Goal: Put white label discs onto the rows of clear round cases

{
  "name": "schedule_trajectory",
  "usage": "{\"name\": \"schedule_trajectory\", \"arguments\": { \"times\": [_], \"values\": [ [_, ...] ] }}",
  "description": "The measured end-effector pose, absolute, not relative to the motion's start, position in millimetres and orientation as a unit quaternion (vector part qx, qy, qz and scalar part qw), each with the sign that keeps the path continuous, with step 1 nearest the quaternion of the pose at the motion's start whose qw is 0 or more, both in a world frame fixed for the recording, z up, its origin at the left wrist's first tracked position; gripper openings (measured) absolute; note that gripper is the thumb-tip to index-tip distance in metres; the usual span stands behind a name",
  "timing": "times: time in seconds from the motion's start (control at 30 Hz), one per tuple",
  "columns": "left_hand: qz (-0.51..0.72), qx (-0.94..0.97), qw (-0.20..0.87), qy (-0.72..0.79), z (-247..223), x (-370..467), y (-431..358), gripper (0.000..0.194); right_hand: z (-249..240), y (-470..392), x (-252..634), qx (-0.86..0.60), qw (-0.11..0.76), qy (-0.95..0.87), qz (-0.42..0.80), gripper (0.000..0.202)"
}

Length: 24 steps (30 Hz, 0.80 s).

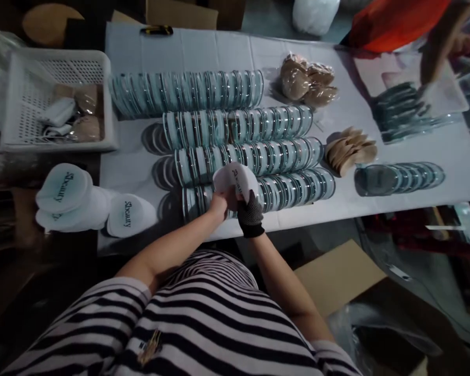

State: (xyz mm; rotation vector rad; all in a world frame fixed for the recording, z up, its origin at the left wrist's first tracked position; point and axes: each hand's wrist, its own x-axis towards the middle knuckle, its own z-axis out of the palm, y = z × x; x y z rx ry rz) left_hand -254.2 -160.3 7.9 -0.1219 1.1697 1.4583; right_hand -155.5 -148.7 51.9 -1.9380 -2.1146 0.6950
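Your bare left hand [218, 204] and your right hand [251, 215], in a dark knitted glove, are close together in front of you. Between them, just beyond your wrists, is a white printed disc [235, 180] with dark lettering. Your left fingers pinch its near left edge; your gloved fingers pinch its near right side, their tips partly hidden.

Below the disc and either side of your hands runs the nearest row of clear round containers [297, 188], tipped on their sides; three more such rows lie beyond your fingers.

Well left of your left hand are two stacks of white printed discs, a smaller one [129, 215] and, farther out, a taller one [65, 190]. Beyond those is a white perforated basket [58, 58].

Right of your gloved hand, past the row ends, lie tan curved pieces [348, 149] and a short row of clear containers [399, 179].
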Motion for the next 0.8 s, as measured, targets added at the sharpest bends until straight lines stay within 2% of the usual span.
{"name": "schedule_trajectory", "arguments": {
  "times": [0.1, 0.17, 0.3, 0.4, 0.53, 0.67, 0.8],
  "values": [
    [0.637, -0.058, 0.581, 0.504, 8.6, -268.6, -153.2, 0.021, 52.6, -173.1, -131.6, -0.748, 0.09, -0.618, 0.224, 0.053],
    [0.658, -0.08, 0.559, 0.498, 8.4, -285.3, -144.3, 0.024, 50.0, -200.2, -101.4, -0.745, 0.062, -0.635, 0.196, 0.05],
    [0.675, -0.114, 0.556, 0.471, 2.3, -313.1, -134.0, 0.029, 37.6, -248.7, -80.0, -0.658, -0.105, -0.716, 0.208, 0.039],
    [0.678, -0.107, 0.564, 0.459, -3.0, -316.7, -135.7, 0.029, 29.0, -242.2, -115.7, -0.628, -0.171, -0.724, 0.227, 0.038],
    [0.683, -0.106, 0.558, 0.459, -6.1, -313.3, -137.7, 0.03, 25.8, -210.6, -154.4, -0.635, -0.186, -0.716, 0.223, 0.04],
    [0.682, -0.114, 0.554, 0.463, -8.9, -312.7, -136.6, 0.037, 21.2, -207.6, -146.8, -0.638, -0.188, -0.714, 0.22, 0.034],
    [0.686, -0.113, 0.556, 0.456, -11.0, -311.0, -138.0, 0.032, 6.5, -208.8, -148.8, -0.65, -0.186, -0.705, 0.214, 0.039]
  ]
}}
